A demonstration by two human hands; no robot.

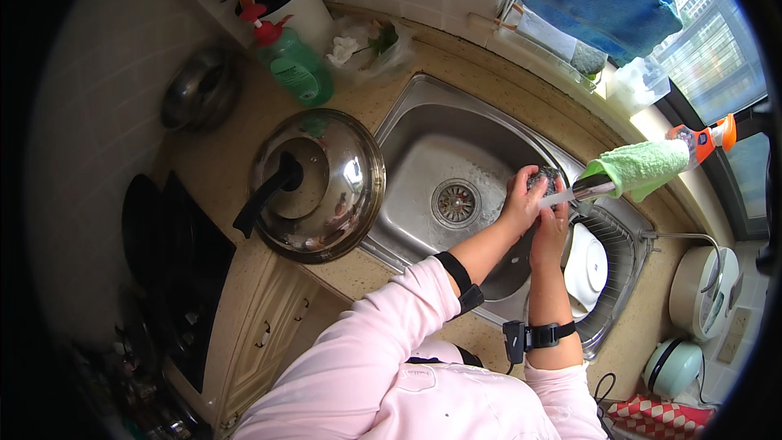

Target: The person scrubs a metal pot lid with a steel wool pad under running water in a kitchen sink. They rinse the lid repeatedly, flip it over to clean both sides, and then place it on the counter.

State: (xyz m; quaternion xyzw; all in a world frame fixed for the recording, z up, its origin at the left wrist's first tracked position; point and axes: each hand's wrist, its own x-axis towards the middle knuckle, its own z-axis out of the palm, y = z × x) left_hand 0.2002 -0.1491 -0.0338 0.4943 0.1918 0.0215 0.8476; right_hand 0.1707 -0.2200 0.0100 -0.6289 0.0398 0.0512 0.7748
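Note:
My left hand (pixel 522 203) and my right hand (pixel 551 232) are together over the right side of a stainless steel sink (pixel 421 146). Between their fingers is a dark, shiny wad that looks like a steel wool scrubber (pixel 545 177), partly covered by the fingers. A metal faucet spout (pixel 594 187) pours a stream of water (pixel 555 198) onto the hands. Left of them, the drain strainer (pixel 457 203) holds small scraps. Beside my right forearm, white dishes (pixel 591 267) rest in a wire drainer (pixel 624 275).
A domed pot lid with a black handle (pixel 317 195) lies left of the sink. Behind it stands a green detergent bottle (pixel 299 73). A green cloth (pixel 641 165) wraps the faucet near an orange-topped spray bottle (pixel 702 140). A black cooktop (pixel 189 281) is at far left.

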